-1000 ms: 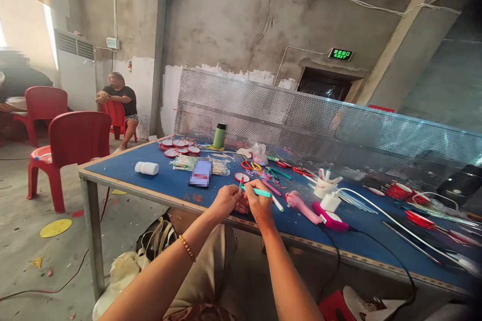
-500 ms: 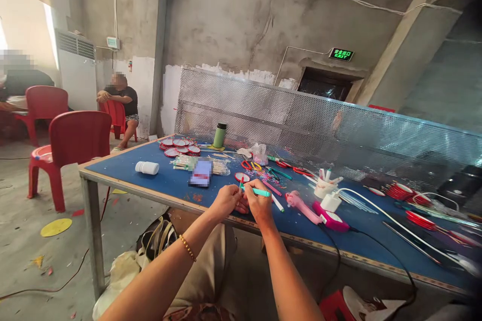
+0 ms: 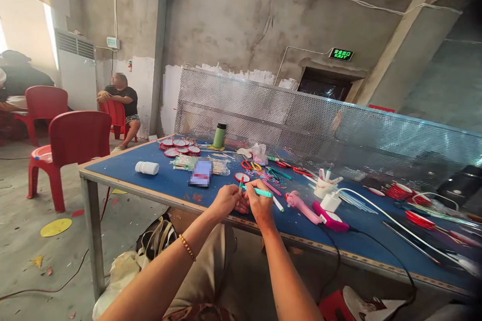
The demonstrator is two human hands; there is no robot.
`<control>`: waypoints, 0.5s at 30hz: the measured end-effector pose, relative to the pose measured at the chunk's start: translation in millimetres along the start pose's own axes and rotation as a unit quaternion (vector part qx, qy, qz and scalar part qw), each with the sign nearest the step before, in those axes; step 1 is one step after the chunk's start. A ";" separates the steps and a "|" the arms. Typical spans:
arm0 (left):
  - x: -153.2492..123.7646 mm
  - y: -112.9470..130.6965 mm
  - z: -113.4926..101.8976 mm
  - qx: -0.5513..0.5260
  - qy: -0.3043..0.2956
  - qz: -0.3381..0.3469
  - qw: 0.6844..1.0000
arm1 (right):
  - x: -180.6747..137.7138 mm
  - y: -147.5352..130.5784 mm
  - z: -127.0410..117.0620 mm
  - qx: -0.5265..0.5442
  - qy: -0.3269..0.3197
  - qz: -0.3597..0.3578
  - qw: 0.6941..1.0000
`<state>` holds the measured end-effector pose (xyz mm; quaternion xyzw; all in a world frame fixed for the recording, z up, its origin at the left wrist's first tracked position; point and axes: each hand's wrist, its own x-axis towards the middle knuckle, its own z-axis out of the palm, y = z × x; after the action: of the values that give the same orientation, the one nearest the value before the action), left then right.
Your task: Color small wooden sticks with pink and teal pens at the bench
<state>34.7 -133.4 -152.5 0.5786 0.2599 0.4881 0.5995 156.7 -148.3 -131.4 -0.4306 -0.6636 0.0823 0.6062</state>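
My left hand (image 3: 229,199) is closed on a thin stick (image 3: 241,181) that stands upright from its fingers and has a red upper part. In my right hand (image 3: 260,206) is a teal marker pen (image 3: 264,193), with its tip end against or very close to the stick. Both hands are over the table's front edge, fingertips almost together. Just behind them lies a round white disc with a red rim (image 3: 245,177). A white-bodied marker (image 3: 278,203) rests right of my right hand. My fingers partly hide the stick's lower end.
On the blue table (image 3: 120,163) are a white bottle (image 3: 147,168), a phone (image 3: 201,173), bagged sticks (image 3: 220,166), a green tumbler (image 3: 220,136), scissors (image 3: 251,165) and a pink handheld device (image 3: 301,206). A perforated metal screen (image 3: 241,110) runs behind. A person (image 3: 126,100) sits at left.
My right hand and the teal marker have shifted very slightly right. The left hand keeps its hold on the stick, nearly still.
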 end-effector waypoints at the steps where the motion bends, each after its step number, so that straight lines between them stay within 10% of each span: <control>1: -0.3 0.6 0.1 -0.001 0.000 0.000 1.000 | 0.1 -0.4 -0.1 -0.001 -0.001 -0.001 1.000; 15: 0.9 -2.0 -1.7 0.010 0.002 0.006 1.000 | -0.1 2.0 0.1 -0.011 -0.009 -0.016 1.000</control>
<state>34.0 -131.6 -154.5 0.5853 0.2629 0.4900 0.5901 157.6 -147.1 -132.7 -0.4259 -0.6769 0.0690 0.5964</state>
